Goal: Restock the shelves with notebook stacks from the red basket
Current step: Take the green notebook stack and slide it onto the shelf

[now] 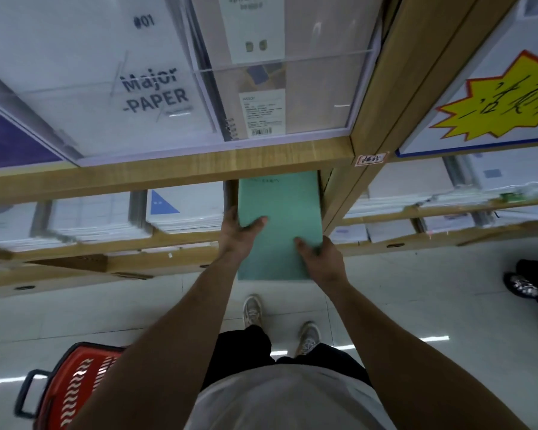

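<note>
Green notebook stack (280, 206) held by left hand (236, 235) and right hand (326, 262), fingers (257, 223) curled round edges.

Shop aisle with a pale tiled floor (106, 311).
Wooden shelving (168, 173) crosses the view, its upper tier fronted by clear plastic panels (292, 62); a yellow starburst sign (494, 103) sits right; light streaks (435, 338) gloss the tiles.

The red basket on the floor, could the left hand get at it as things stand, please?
Probably not yet: the left hand grips the green notebook stack together with the right hand, half into the shelf. The red basket sits low at the person's left, with nothing seen between.
</note>
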The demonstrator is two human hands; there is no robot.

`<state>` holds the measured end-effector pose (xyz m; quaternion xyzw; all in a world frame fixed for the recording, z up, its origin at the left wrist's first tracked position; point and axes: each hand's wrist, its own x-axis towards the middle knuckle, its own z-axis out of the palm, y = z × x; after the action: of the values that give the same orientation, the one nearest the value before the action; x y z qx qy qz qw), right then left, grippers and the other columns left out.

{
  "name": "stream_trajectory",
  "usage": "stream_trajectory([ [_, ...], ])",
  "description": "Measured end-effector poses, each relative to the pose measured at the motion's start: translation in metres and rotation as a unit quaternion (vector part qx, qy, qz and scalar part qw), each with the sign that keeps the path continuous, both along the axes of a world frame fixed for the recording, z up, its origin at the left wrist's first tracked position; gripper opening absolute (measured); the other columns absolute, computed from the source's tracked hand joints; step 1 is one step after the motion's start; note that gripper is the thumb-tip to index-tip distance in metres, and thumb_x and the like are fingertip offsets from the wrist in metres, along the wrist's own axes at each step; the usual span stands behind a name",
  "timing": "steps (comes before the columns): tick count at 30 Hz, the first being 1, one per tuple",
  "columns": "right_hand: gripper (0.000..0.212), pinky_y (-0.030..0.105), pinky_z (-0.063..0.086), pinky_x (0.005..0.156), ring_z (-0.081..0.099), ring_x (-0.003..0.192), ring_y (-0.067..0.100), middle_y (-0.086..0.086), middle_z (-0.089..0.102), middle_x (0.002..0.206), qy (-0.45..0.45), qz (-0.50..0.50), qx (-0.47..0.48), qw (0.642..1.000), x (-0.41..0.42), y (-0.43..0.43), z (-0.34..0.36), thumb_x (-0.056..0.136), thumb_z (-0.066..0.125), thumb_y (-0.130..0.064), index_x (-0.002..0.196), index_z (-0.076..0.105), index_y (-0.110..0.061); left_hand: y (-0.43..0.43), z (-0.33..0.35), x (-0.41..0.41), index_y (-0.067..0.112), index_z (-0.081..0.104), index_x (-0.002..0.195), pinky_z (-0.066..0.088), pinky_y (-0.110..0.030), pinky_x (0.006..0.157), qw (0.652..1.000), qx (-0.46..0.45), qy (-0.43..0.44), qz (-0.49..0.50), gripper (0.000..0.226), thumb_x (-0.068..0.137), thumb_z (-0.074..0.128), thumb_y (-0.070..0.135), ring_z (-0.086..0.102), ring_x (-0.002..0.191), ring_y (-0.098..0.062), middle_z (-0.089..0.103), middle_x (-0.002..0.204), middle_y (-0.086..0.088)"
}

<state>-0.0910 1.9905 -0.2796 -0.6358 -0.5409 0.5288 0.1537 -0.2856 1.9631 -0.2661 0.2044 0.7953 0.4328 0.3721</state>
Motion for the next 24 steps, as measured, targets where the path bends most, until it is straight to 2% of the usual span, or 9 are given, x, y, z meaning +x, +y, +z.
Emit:
stream_trajectory([
  [2,0.049,0.025,0.049,0.077,0.068,0.098,0.02,0.004,0.073,0.11,0.008,-0.022,0.02,1.0,-0.007,0.003,0.006,0.089,0.07,-0.049,0.122,0.066,-0.013,0.002,0.002,-0.002,0.022,0.058,0.1,0.052,-0.029,0.077,0.999,0.002,-0.029,0.025,0.028,0.083,0.08,0.021,0.067,0.089,-0.021,0.07,0.1,-0.001],
  [3,0.049,0.025,0.049,0.076,0.069,0.099,0.021,0.003,0.073,0.108,0.008,-0.029,0.024,0.999,-0.01,0.004,0.007,0.089,0.071,-0.049,0.12,0.066,-0.012,0.001,0.002,-0.003,0.022,0.057,0.101,0.051,-0.029,0.075,0.998,0.005,-0.046,0.034,0.026,0.086,0.078,0.019,0.067,0.09,-0.023,0.07,0.1,-0.002],
  [5,0.047,0.024,0.049,0.073,0.07,0.098,0.022,0.001,0.073,0.103,0.005,-0.036,0.031,0.999,-0.014,0.006,0.008,0.088,0.072,-0.049,0.117,0.067,-0.013,-0.009,0.0,-0.001,0.023,0.055,0.109,0.052,-0.032,0.076,0.998,-0.005,-0.052,0.034,0.033,0.084,0.077,0.021,0.066,0.092,-0.026,0.07,0.099,-0.002],
  [8,0.044,0.02,0.046,0.066,0.07,0.096,0.023,0.001,0.073,0.1,0.002,-0.052,0.04,0.998,-0.017,0.006,0.009,0.087,0.074,-0.046,0.115,0.07,-0.013,-0.038,-0.01,0.013,0.022,0.056,0.115,0.055,-0.036,0.078,1.0,-0.028,-0.006,0.005,0.047,0.076,0.079,0.035,0.067,0.093,-0.025,0.069,0.104,-0.004],
  [12,0.045,0.024,0.047,0.073,0.07,0.1,0.028,0.008,0.075,0.107,-0.014,-0.075,0.047,0.996,-0.021,0.007,0.008,0.085,0.076,-0.046,0.113,0.07,-0.013,-0.052,-0.01,0.03,0.013,0.061,0.123,0.051,-0.028,0.072,0.998,-0.035,0.056,0.02,0.046,0.086,0.077,0.035,0.066,0.089,-0.02,0.068,0.102,-0.001],
  [16,0.05,0.024,0.046,0.078,0.068,0.105,0.028,0.009,0.074,0.113,-0.024,-0.093,0.053,0.994,-0.032,0.026,0.018,0.084,0.076,-0.047,0.119,0.07,-0.012,-0.027,0.0,0.026,0.013,0.06,0.125,0.055,-0.032,0.078,0.997,-0.038,0.057,0.03,0.049,0.087,0.075,0.04,0.068,0.096,-0.024,0.071,0.107,-0.003],
  [20,0.049,0.022,0.044,0.08,0.066,0.11,0.029,0.009,0.071,0.118,-0.025,-0.051,0.066,0.996,-0.028,0.029,0.019,0.09,0.071,-0.04,0.128,0.063,-0.01,0.003,0.008,0.023,0.012,0.06,0.124,0.049,-0.026,0.078,0.996,-0.045,0.069,0.039,0.046,0.088,0.074,0.038,0.068,0.103,-0.027,0.072,0.114,-0.007],
  [24,0.06,0.036,0.052,0.09,0.064,0.112,0.034,0.014,0.067,0.123,-0.062,-0.011,0.093,0.994,-0.017,0.009,0.007,0.091,0.064,-0.05,0.131,0.055,-0.007,0.028,0.018,0.018,0.011,0.057,0.129,0.044,-0.025,0.081,0.992,-0.071,0.096,0.038,0.048,0.092,0.07,0.038,0.063,0.113,-0.031,0.068,0.124,-0.011],
])
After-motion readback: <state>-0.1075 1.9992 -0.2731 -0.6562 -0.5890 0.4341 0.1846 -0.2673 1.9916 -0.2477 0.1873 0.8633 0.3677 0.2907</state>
